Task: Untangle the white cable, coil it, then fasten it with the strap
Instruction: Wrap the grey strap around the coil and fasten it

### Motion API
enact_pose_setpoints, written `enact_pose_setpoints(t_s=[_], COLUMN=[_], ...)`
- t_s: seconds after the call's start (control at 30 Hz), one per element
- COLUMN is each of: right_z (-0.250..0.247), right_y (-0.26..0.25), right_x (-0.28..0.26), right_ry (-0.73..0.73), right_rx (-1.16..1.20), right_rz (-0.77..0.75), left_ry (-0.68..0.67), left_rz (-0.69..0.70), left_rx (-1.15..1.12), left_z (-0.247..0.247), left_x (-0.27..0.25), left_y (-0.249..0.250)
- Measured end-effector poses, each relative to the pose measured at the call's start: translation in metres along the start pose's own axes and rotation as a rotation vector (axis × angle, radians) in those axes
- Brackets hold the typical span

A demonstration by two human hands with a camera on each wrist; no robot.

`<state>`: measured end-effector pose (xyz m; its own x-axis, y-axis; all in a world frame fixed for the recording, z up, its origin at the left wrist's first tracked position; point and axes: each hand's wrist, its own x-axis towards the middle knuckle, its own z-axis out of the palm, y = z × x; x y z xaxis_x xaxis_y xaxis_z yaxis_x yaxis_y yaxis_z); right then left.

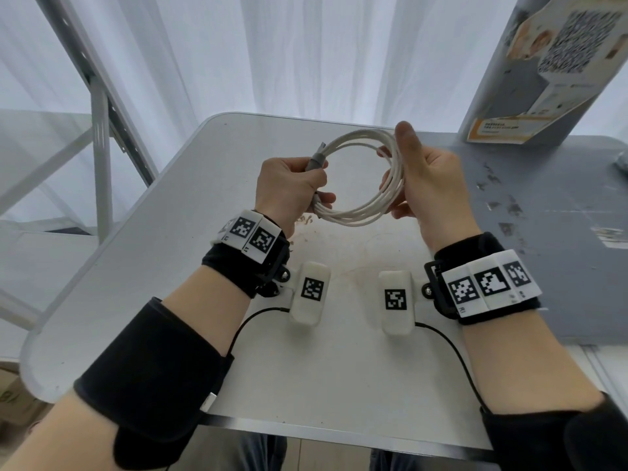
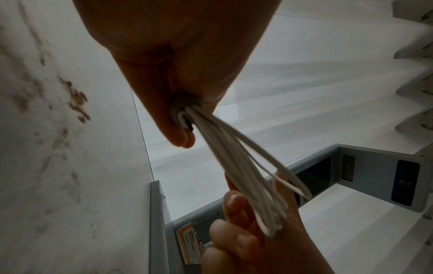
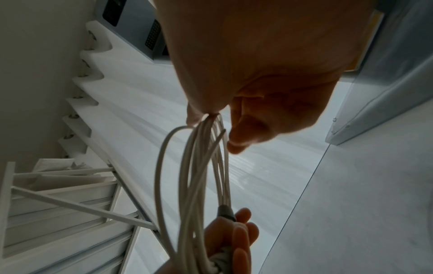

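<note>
- Head view: the white cable [image 1: 360, 185] is already wound into a round coil and held in the air above the worktop [image 1: 238, 334], between the two hands. The left hand [image 1: 289, 188] has its grip closed around the bundled turns and a grey strap [image 1: 314, 163] at the coil's left side. The right hand [image 1: 424, 178] pinches the opposite side, thumb up. Judging from this, fastening is the step in hand. To do it well, keep the turns bunched tight under the left grip, and let the right hand steady the coil so that no loop springs loose while the strap is closed.
- Left wrist view: shows what the head view hides. The strap [image 2: 181, 111] already rings the strands where they leave the fist, and the loops fan out toward the right hand's fingers [image 2: 234, 204]. Whether the strap is fully fastened I cannot tell.
- Right wrist view: shows the loops uneven, with one turn bowing out wider than the rest of the cable [image 3: 199, 176]. That turn wants tucking in.
</note>
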<state>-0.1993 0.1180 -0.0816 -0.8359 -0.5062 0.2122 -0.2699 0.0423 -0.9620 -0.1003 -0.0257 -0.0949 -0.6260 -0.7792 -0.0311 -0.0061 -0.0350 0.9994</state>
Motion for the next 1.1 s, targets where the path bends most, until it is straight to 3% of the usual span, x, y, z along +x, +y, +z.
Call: enact_pose_setpoints(t_s=[0.33, 0.87, 1.1], right_z=[-0.001, 0.000, 0.004], right_y=[0.002, 0.013, 0.022], right_x=[0.004, 0.011, 0.011], right_ry=[0.009, 0.040, -0.109], right_rx=[0.031, -0.005, 0.048], right_rz=[0.131, 0.200, 0.408], left_ry=[-0.006, -0.036, 0.007], left_rz=[-0.050, -0.077, -0.110], left_rx=[-0.039, 0.045, 0.143], left_z=[-0.001, 0.000, -0.004], left_x=[0.001, 0.006, 0.010], left_y=[-0.001, -0.005, -0.004])
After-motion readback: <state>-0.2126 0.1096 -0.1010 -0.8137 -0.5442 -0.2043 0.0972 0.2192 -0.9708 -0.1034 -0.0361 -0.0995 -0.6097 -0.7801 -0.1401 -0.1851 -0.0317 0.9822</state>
